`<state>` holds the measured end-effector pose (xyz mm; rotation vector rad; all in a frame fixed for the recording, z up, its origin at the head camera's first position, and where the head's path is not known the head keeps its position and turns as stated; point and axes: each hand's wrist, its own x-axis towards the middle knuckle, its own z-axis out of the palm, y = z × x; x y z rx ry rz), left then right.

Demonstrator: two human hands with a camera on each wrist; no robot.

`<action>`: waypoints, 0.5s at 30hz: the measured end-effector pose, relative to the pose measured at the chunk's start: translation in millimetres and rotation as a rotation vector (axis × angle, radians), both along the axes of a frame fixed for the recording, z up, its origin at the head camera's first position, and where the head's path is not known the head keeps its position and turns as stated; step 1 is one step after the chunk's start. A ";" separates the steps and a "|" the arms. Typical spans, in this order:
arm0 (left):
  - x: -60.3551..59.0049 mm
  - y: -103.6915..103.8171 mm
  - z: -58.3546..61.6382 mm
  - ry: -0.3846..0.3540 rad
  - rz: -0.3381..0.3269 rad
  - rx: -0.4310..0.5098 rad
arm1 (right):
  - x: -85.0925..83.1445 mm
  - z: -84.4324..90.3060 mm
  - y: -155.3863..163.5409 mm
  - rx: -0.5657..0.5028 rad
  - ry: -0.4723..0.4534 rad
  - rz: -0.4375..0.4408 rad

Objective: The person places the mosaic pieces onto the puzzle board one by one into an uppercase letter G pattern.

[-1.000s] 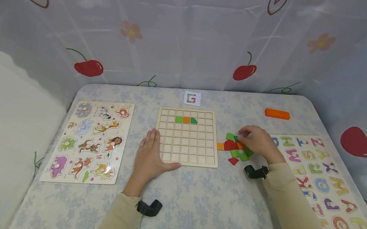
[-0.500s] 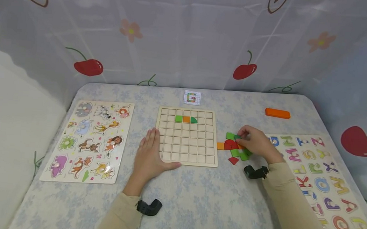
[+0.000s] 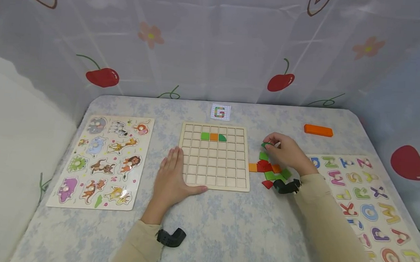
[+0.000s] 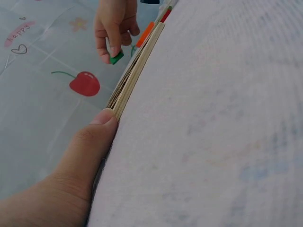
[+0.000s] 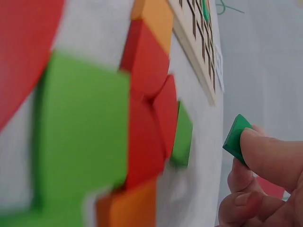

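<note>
My left hand (image 3: 172, 181) lies with straight fingers along the left side of a wooden grid board (image 3: 211, 162), its thumb at the front edge. In the board's second row sit a light green square (image 3: 205, 136), an orange square (image 3: 214, 137) and a dark green quarter-circle tile (image 3: 222, 138). To the right of the board, my right hand (image 3: 286, 151) pinches a small dark green tile (image 5: 235, 136) between thumb and fingers. It is held above the table, just beyond a loose heap of red tiles (image 3: 264, 165), light green tiles (image 3: 264, 156) and orange tiles (image 3: 252, 167).
Behind the board lies a small card (image 3: 220, 112) with a coloured G pattern. An animal puzzle (image 3: 99, 162) is at the left, a letter puzzle (image 3: 368, 196) at the right under the right forearm. An orange block (image 3: 318, 130) lies at the back right.
My right hand has lifted the dark green tile from the heap and moved it up and left, away from the other tiles. The left hand stays at the board.
</note>
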<state>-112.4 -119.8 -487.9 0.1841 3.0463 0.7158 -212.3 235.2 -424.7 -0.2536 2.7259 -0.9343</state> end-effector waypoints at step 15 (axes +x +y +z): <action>-0.1 0.1 -0.7 0.021 0.006 -0.006 | -45.7 1.8 -104.1 -0.094 -0.022 0.216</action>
